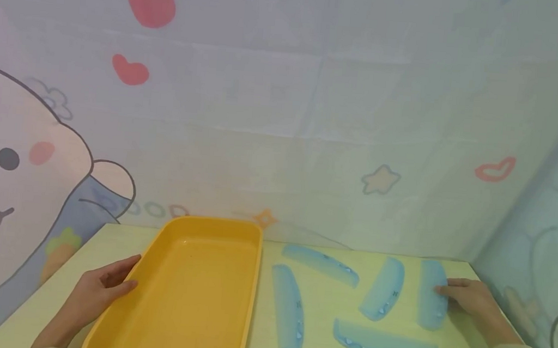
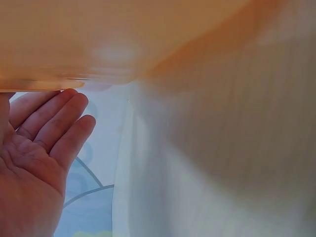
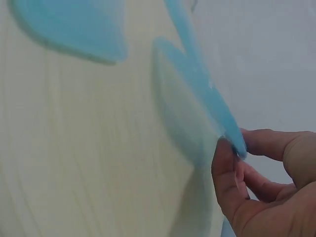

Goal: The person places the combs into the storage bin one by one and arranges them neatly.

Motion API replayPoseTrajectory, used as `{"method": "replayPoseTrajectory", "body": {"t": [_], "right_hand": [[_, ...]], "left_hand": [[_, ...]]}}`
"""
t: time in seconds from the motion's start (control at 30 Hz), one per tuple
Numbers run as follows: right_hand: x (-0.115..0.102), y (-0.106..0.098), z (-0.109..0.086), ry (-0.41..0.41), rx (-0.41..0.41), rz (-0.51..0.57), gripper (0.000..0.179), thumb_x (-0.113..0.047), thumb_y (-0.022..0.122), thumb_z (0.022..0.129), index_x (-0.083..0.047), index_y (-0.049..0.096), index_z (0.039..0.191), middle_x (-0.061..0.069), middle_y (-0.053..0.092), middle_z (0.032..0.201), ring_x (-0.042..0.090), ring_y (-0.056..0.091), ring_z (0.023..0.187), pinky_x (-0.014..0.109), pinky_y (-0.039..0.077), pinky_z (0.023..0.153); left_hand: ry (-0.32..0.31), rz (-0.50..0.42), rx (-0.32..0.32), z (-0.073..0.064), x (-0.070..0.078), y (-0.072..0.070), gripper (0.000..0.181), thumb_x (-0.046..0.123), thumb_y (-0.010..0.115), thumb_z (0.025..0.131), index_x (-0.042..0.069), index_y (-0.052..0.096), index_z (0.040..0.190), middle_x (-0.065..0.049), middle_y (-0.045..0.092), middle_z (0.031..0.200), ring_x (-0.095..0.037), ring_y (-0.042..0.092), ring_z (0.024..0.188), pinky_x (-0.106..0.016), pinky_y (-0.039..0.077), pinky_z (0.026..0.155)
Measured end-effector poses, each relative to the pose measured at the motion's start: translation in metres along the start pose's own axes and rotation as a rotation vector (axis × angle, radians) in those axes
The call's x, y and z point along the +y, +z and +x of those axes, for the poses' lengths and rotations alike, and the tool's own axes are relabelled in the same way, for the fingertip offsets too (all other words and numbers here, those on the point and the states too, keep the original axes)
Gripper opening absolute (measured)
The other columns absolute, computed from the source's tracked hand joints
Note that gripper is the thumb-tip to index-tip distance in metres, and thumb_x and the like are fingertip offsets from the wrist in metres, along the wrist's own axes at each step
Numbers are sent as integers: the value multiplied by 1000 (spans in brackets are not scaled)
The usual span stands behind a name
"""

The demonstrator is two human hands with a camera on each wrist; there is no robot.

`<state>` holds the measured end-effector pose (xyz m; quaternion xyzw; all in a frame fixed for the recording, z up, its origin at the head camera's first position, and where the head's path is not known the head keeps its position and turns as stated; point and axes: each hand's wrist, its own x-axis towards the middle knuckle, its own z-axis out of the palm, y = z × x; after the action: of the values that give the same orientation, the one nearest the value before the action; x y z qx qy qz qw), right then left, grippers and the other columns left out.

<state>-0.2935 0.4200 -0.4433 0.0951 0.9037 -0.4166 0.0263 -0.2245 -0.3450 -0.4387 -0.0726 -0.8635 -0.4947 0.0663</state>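
Pinching the rightmost comb (image 1: 426,303) at its curved edge, our right hand (image 1: 471,298) has thumb and fingertips set on opposite faces of the thin blue plastic. That comb stands at the right end of the table (image 1: 316,330), beyond the others and well apart from the tray. We would do well to hold by this thicker-looking curved side rather than the paler straight one, since a firm edge should take pressure without bending. A light, even pinch is enough; squeezing harder could make so thin a piece twist. From the right wrist the comb looks tilted, but blue shapes overlap beneath it, so we cannot tell how much of it is off the surface.

Our left hand (image 1: 97,291), meanwhile, holds the left rim of the yellow tray (image 1: 257,281), thumb over the edge and the other fingers fairly straight along the outside. We should ask only steadiness of it, for pulling on one side might skew the tray.

Care is due to the neighbours too: the slanted comb (image 1: 383,289) lies just beside ours, and the near comb (image 1: 388,346) stretches below both. Raising ours straight up, before any sideways motion, would spare them a knock.
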Motion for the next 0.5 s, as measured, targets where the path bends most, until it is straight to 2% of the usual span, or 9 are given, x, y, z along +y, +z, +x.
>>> {"method": "replayPoseTrajectory", "body": {"t": [0.07, 0.13, 0.2, 0.4, 0.5], "right_hand": [[-3, -1, -2, 0, -20, 103, 73, -23, 78, 99, 26, 44, 142, 30, 71, 115, 36, 72, 104, 45, 59, 93], [-7, -2, -5, -1, -26, 190, 73, -19, 76, 100, 26, 41, 144, 16, 75, 107, 22, 74, 95, 35, 62, 84], [-12, -3, -8, -7, -37, 243, 74, -18, 75, 101, 26, 37, 147, 7, 75, 106, 14, 74, 89, 32, 63, 80], [-35, -5, -21, -49, -34, 253, 80, -30, 72, 104, 21, 34, 153, 4, 72, 117, 4, 72, 88, 23, 60, 81], [-48, 0, -27, -75, -37, 327, 79, -27, 73, 104, 21, 34, 154, 1, 70, 116, 3, 72, 89, 24, 60, 84]], "left_hand": [[-5, -7, -1, 0, -1, 0, 61, 15, 75, 103, -7, 51, 154, -31, 54, 149, 16, 56, 110, -19, 58, 85], [-13, -12, -3, 0, -2, 1, 61, 16, 75, 103, -7, 50, 154, -31, 54, 149, 15, 57, 109, -21, 59, 85], [-16, -13, -3, -1, -2, 1, 61, 16, 75, 103, -7, 50, 154, -32, 54, 148, 15, 58, 108, -22, 60, 84], [13, 4, 7, 0, -1, 1, 60, 14, 74, 103, -8, 51, 153, -31, 55, 148, 16, 57, 109, -20, 59, 85], [22, 8, 10, 0, 0, 1, 60, 14, 74, 103, -8, 51, 153, -31, 55, 148, 15, 57, 109, -19, 59, 84]]}}
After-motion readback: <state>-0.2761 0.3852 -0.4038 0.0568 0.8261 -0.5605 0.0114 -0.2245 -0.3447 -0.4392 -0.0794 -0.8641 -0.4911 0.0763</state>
